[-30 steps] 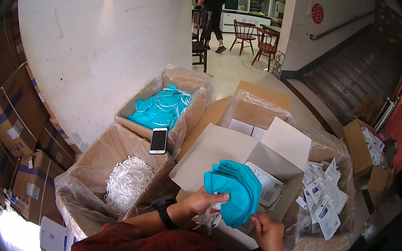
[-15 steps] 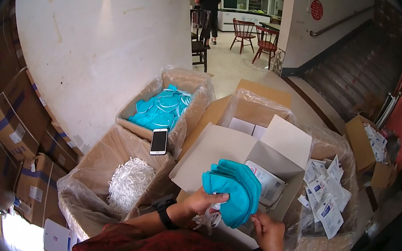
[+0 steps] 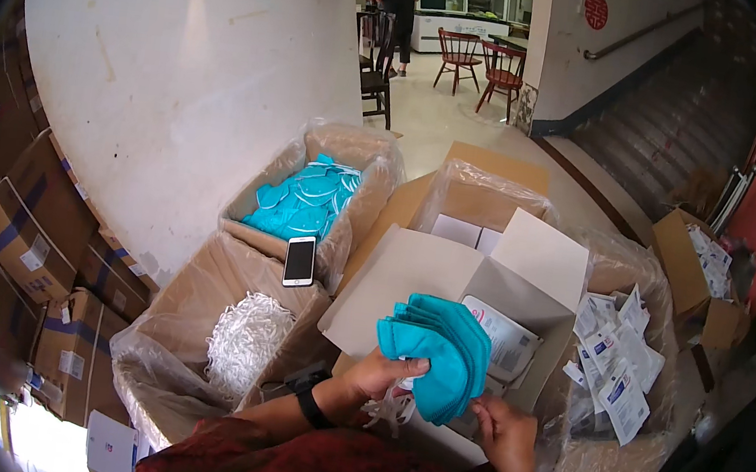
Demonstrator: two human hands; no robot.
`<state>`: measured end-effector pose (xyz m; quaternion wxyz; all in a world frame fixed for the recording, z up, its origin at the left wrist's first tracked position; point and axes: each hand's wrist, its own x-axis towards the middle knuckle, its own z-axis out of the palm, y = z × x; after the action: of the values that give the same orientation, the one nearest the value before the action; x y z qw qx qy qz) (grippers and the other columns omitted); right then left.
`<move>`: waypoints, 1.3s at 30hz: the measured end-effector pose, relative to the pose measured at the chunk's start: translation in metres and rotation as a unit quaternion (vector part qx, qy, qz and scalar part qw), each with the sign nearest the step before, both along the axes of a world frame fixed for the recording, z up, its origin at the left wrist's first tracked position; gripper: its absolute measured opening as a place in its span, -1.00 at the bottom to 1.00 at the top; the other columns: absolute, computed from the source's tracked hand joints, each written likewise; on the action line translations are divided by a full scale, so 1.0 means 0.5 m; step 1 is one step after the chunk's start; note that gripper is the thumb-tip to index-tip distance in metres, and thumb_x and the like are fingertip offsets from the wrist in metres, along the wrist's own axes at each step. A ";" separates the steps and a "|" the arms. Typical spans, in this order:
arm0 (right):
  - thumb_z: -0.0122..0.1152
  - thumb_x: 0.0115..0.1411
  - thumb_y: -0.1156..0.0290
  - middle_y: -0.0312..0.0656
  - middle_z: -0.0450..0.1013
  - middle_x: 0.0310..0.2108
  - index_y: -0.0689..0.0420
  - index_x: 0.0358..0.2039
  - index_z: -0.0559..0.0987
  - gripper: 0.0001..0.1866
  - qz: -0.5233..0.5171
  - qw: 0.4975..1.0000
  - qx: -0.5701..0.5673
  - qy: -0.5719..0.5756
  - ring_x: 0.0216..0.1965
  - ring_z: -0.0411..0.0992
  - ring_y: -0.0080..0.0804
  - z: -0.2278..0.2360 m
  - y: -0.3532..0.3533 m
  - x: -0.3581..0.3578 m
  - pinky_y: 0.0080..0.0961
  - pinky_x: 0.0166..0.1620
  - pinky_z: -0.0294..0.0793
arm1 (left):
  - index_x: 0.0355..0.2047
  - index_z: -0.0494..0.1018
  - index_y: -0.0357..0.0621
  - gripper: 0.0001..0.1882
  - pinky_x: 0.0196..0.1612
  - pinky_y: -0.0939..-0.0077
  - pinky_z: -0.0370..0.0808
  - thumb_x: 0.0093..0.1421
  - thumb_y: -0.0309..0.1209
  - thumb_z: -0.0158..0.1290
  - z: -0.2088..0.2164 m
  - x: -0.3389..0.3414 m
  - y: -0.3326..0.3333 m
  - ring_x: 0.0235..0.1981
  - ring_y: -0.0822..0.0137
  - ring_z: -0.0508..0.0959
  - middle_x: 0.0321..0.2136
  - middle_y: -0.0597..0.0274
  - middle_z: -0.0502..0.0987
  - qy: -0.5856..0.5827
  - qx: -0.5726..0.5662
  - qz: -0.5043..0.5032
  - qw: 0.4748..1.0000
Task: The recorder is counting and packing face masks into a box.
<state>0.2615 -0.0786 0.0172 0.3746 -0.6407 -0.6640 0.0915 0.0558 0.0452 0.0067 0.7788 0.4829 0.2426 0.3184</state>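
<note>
My left hand grips a fanned stack of teal face masks, thumb on top near the left edge. White ear loops dangle beneath that hand. At the stack's lower right edge is my right hand, its thumb and forefinger pinched together; what lies between them, if anything, is too small to make out. Below and behind the masks stands an open white carton with its flaps spread. White printed packets lie inside it, partly hidden by the masks.
Left of me, a plastic-lined box holds white cords. Behind it, another box contains teal masks, with a phone on its near edge. White pouches fill a lined box at right. Brown cartons line the left side.
The view has shifted slightly. Both hands keep nearly the same place and grip at the mask stack. In the background, the standing person's pose has changed a little.
</note>
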 end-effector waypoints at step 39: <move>0.20 0.05 0.42 -0.10 0.50 -0.50 0.09 -0.41 0.56 -0.93 0.016 1.000 -0.005 -0.020 -0.52 0.49 -0.16 -0.002 0.002 0.004 -0.42 -0.48 0.43 | 0.02 0.31 -0.15 -0.51 -0.03 0.37 0.39 0.09 -0.31 0.15 0.017 -0.001 -0.006 -0.09 0.33 0.45 -0.13 0.22 0.47 -0.041 -0.036 -0.018 0.998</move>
<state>0.2635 -0.0776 0.0163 0.3569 -0.6332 -0.6811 0.0881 0.0555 0.0424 0.0151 0.8106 0.4457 0.2128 0.3146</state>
